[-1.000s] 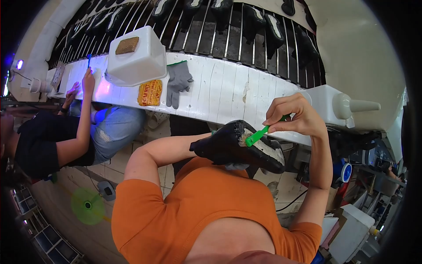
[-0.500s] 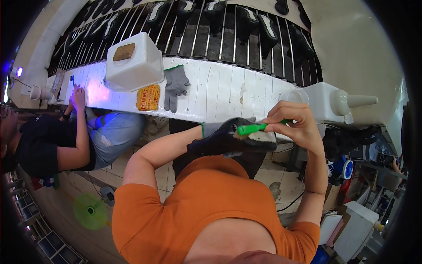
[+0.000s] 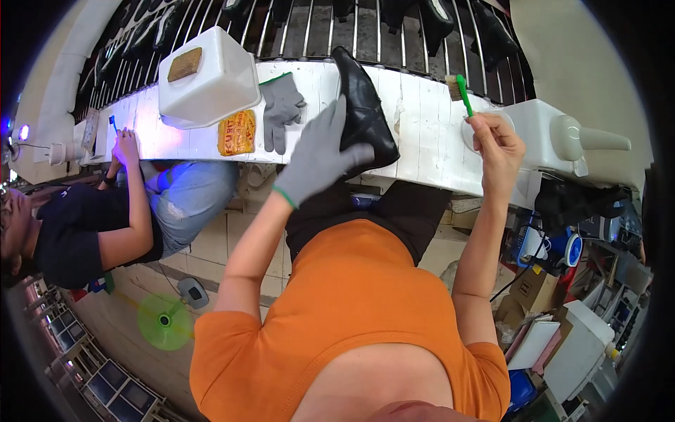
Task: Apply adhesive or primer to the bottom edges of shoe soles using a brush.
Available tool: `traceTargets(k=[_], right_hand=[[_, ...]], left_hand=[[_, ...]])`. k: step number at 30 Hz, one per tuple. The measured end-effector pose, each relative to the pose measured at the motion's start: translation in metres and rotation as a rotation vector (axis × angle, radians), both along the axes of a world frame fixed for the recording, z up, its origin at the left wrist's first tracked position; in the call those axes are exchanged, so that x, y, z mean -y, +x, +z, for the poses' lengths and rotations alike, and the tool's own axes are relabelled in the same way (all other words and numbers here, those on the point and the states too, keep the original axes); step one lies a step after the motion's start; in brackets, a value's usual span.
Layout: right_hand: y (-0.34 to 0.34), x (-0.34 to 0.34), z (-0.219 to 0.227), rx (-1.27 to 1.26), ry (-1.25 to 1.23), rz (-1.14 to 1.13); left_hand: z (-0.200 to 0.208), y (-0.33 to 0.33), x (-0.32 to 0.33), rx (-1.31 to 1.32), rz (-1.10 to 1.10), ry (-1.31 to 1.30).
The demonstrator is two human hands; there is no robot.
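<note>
I see left hand [image 3: 320, 155] spread over the black boot [image 3: 369, 119], contact unclear; right hand [image 3: 499, 144] pinches green brush [image 3: 462, 86]. Boot's probably slick, fairly stiff; I'd grip its middle.

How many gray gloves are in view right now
2. One glove is worn on the left hand, by the boot; the other glove lies on the bench, right of the yellow packet. More may be hidden.

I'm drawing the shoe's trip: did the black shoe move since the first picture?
Yes, forward: earlier mostly short of the white table, the black shoe is now over it.
</note>
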State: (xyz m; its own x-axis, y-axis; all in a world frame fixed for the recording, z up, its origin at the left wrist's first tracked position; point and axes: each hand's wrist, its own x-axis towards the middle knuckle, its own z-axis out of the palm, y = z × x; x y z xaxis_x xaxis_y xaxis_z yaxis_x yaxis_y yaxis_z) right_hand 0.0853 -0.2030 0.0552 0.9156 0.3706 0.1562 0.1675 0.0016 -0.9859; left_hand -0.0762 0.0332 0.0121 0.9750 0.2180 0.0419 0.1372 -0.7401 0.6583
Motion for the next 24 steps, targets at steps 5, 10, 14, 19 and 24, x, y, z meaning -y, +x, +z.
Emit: traceTargets(k=[5,10,14,19,24], right_hand=[[0.000,-0.002,-0.056,-0.158,-0.104,-0.111],[-0.010,-0.001,-0.098,-0.243,-0.148,-0.087],[-0.018,0.005,-0.117,-0.313,-0.150,-0.081],[-0.023,0.001,-0.132,-0.241,-0.194,-0.151],[-0.036,-0.008,-0.137,-0.029,-0.231,-0.279]], left_hand=[[-0.031,-0.022,0.045,-0.229,0.035,0.465],[-0.038,-0.015,0.027,-0.044,0.121,0.207],[-0.021,-0.036,-0.030,0.094,0.176,-0.022],[-0.023,-0.024,-0.048,0.285,0.403,0.132],[-0.003,0.009,-0.052,0.258,0.678,-0.239]])
